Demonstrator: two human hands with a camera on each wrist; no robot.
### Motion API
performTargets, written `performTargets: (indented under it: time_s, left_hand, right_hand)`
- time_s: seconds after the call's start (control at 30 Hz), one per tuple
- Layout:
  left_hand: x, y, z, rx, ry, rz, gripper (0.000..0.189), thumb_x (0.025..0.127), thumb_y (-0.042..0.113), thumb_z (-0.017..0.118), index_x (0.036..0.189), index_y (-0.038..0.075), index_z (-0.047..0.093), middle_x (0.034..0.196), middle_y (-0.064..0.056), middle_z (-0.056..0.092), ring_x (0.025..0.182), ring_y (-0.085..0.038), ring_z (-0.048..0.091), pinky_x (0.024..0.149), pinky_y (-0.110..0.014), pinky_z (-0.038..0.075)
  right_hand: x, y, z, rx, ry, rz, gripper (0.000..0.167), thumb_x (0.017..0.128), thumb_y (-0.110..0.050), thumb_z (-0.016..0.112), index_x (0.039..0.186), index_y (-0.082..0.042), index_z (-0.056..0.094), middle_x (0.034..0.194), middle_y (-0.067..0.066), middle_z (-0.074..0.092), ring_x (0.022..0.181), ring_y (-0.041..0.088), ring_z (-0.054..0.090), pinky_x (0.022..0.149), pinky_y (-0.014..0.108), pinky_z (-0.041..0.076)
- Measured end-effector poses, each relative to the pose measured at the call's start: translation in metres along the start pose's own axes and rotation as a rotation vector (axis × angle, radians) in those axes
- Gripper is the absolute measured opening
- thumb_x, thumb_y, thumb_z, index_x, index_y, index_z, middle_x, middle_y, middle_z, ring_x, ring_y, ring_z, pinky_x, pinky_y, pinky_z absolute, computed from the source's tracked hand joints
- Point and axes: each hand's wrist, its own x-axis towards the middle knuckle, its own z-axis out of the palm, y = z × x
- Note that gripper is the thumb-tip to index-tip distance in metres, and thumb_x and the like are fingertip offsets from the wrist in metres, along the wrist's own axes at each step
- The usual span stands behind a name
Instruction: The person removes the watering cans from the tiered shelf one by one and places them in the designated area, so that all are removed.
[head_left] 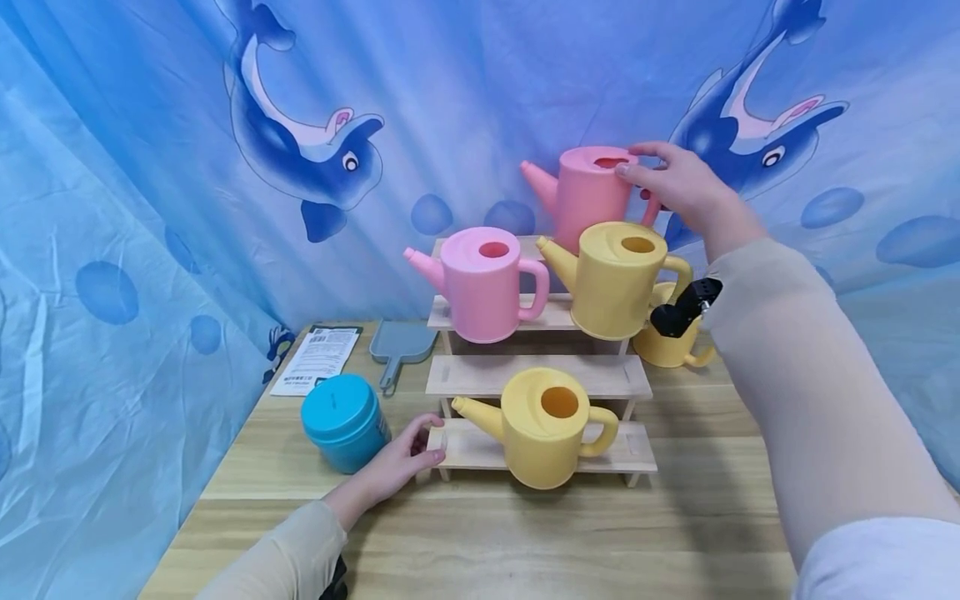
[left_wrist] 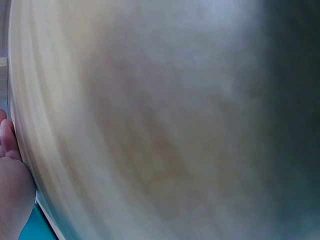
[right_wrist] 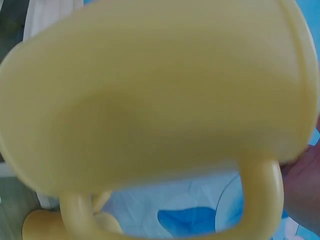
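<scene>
My right hand (head_left: 678, 185) grips the coral-pink watering can (head_left: 592, 196) by its top rim beside the handle, at the top of the stepped wooden stand (head_left: 536, 377). My left hand (head_left: 397, 458) holds the left end of the stand's lowest board, thumb toward the front. One step below the coral can are a light pink watering can (head_left: 483, 292) and a yellow watering can (head_left: 615, 287). Another yellow can (head_left: 543, 446) sits on the lowest board. In the right wrist view a yellow can (right_wrist: 150, 100) fills most of the picture. The left wrist view is mostly blurred tabletop.
A further yellow watering can (head_left: 663, 346) stands behind the stand's right side, partly hidden by my right arm. Left of the stand are a teal lidded tub (head_left: 345, 421), a grey-blue dustpan (head_left: 402, 342) and a printed sheet (head_left: 318, 358). A blue dolphin curtain (head_left: 465, 100) hangs behind.
</scene>
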Motion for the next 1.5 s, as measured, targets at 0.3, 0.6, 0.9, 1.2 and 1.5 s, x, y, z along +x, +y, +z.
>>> performTargets:
  time_s: [0.3, 0.6, 0.9, 1.2, 1.5]
  left_hand:
    - [-0.001, 0.002, 0.000, 0.000, 0.003, 0.014, 0.045, 0.091, 0.040, 0.059, 0.128, 0.025, 0.040, 0.104, -0.007, 0.047, 0.093, -0.022, 0.044, 0.074, -0.034, 0.039]
    - [0.001, 0.000, 0.002, -0.022, -0.005, 0.008, 0.044, 0.092, 0.034, 0.058, 0.130, 0.020, 0.038, 0.103, -0.008, 0.046, 0.092, -0.022, 0.043, 0.074, -0.035, 0.038]
    - [-0.002, 0.000, 0.003, -0.007, 0.003, 0.007, 0.046, 0.089, 0.044, 0.059, 0.127, 0.027, 0.040, 0.104, -0.008, 0.046, 0.093, -0.023, 0.043, 0.074, -0.036, 0.038]
    - [-0.002, -0.001, 0.001, -0.003, 0.009, 0.001, 0.046, 0.089, 0.043, 0.060, 0.128, 0.028, 0.040, 0.105, -0.008, 0.046, 0.094, -0.023, 0.044, 0.076, -0.036, 0.038]
    - [-0.004, 0.003, 0.000, -0.003, 0.025, 0.007, 0.044, 0.090, 0.038, 0.060, 0.127, 0.025, 0.041, 0.103, -0.007, 0.046, 0.092, -0.022, 0.044, 0.075, -0.035, 0.037]
  right_hand:
    - [-0.008, 0.018, -0.019, 0.024, 0.034, 0.053, 0.085, 0.080, -0.068, 0.048, 0.150, -0.033, 0.015, 0.151, 0.013, 0.022, 0.132, 0.037, 0.029, 0.102, 0.055, 0.027]
    - [-0.012, 0.029, -0.013, 0.172, 0.082, 0.056, 0.081, 0.081, -0.067, 0.050, 0.148, -0.039, 0.015, 0.153, 0.007, 0.017, 0.129, 0.037, 0.030, 0.102, 0.050, 0.031]
    - [-0.019, 0.042, -0.015, 0.243, 0.200, 0.092, 0.080, 0.080, -0.065, 0.053, 0.148, -0.038, 0.019, 0.154, -0.001, 0.017, 0.135, 0.036, 0.027, 0.103, 0.049, 0.030]
    - [-0.032, 0.067, -0.035, 0.313, 0.289, 0.111, 0.077, 0.078, -0.061, 0.058, 0.145, -0.041, 0.025, 0.153, -0.003, 0.022, 0.138, 0.025, 0.022, 0.106, 0.044, 0.027]
    - [-0.050, 0.095, -0.058, 0.316, 0.376, 0.194, 0.076, 0.075, -0.059, 0.064, 0.141, -0.046, 0.029, 0.146, 0.001, 0.030, 0.113, 0.015, 0.036, 0.088, 0.029, 0.044]
